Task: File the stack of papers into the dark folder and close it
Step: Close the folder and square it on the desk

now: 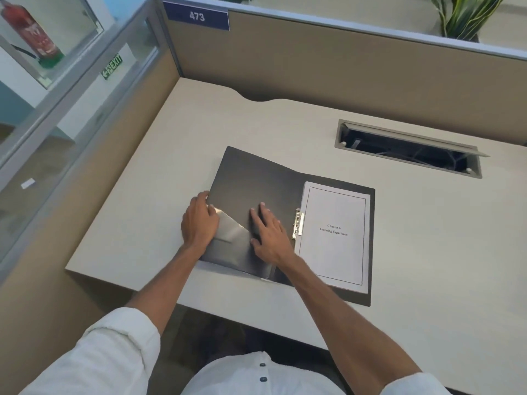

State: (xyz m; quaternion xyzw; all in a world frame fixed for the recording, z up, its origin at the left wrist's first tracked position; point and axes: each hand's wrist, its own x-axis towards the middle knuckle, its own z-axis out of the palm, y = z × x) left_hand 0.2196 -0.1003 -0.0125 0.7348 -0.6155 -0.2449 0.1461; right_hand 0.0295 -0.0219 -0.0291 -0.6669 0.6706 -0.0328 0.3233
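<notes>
Nearest, both forearms reach out from white sleeves over the pale table (142, 223). The left hand (199, 220) curls its grip around the outer edge of the folder's (256, 178) left cover, beside the shiny inner pocket (231, 238). The right hand (268, 232) lies flat and open on that cover, gripping nothing. The folder lies spread open; the papers (333, 235) already sit on its right half, just beside the metal clip (298, 223) at the spine. The filing looks done, so closing remains. To do it well, the left hand should lift the cover and swing it over evenly, the right hand clearing away first, the sheets kept square. Farther off are a cable slot (407, 149), a tan partition (313, 58) marked 473, and a plant (464, 15).
</notes>
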